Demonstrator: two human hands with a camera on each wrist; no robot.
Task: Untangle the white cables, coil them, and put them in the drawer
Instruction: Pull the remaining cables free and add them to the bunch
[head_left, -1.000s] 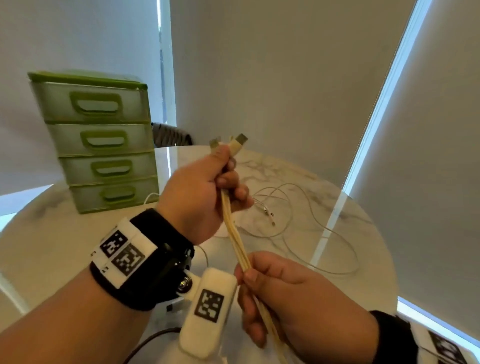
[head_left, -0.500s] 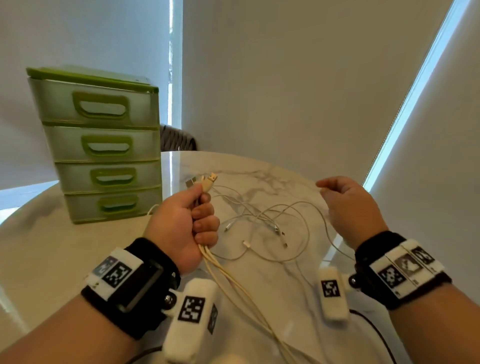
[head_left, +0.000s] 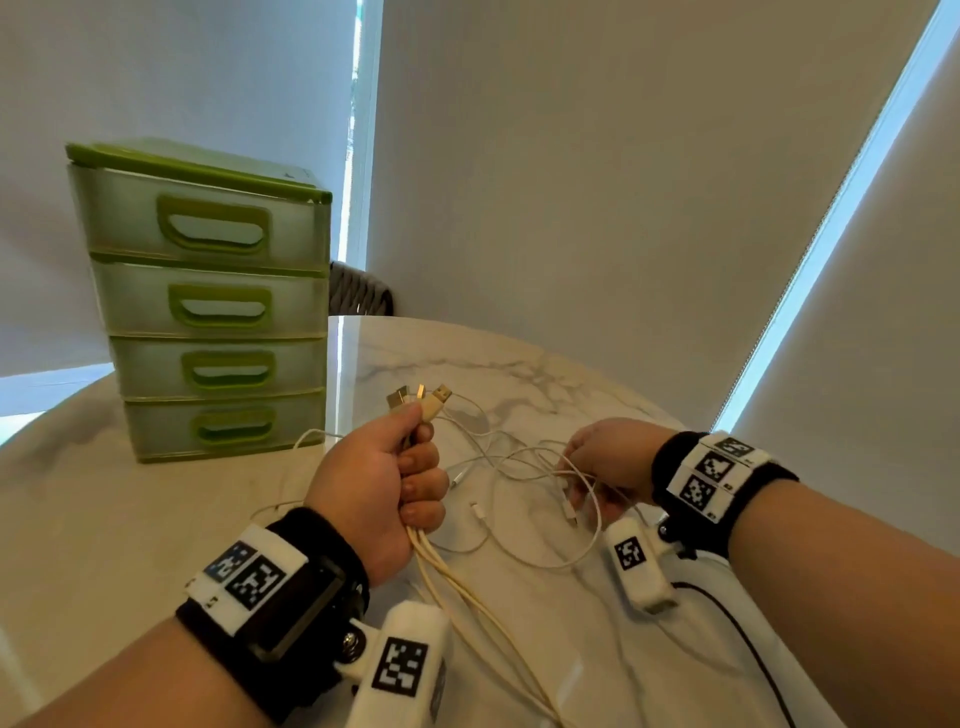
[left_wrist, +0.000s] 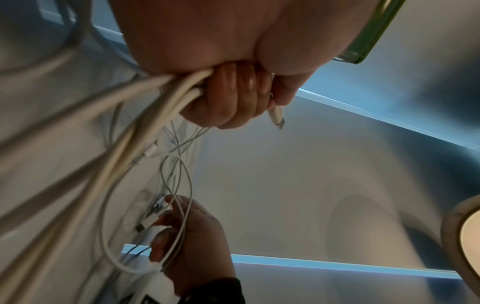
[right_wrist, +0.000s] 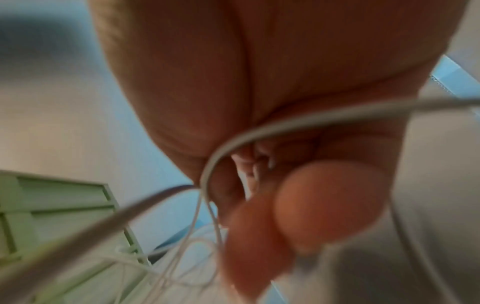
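Observation:
My left hand (head_left: 384, 483) grips a bundle of cream cables (head_left: 483, 623) in a fist above the marble table (head_left: 130, 519). Their USB plugs (head_left: 421, 397) stick out above the thumb, and the cords trail down toward me. The left wrist view shows the same fist (left_wrist: 228, 98) round the cream cables (left_wrist: 155, 98). To the right, my right hand (head_left: 608, 462) is down in a tangle of thin white cables (head_left: 519, 467) lying on the table. Its curled fingers (left_wrist: 187, 232) hold loops of thin cable. One thin cable (right_wrist: 311, 117) crosses the right palm (right_wrist: 285, 123).
A green four-drawer unit (head_left: 208, 306) stands at the back left of the table with all drawers closed. Behind the table is a dark chair back (head_left: 358, 291), and grey blinds fill the background. A black lead (head_left: 737, 634) runs from my right wrist camera.
My right hand let go of the cream bundle, swung out to the right, then came down onto the thin white tangle. My left hand lowered with the bundle still in it.

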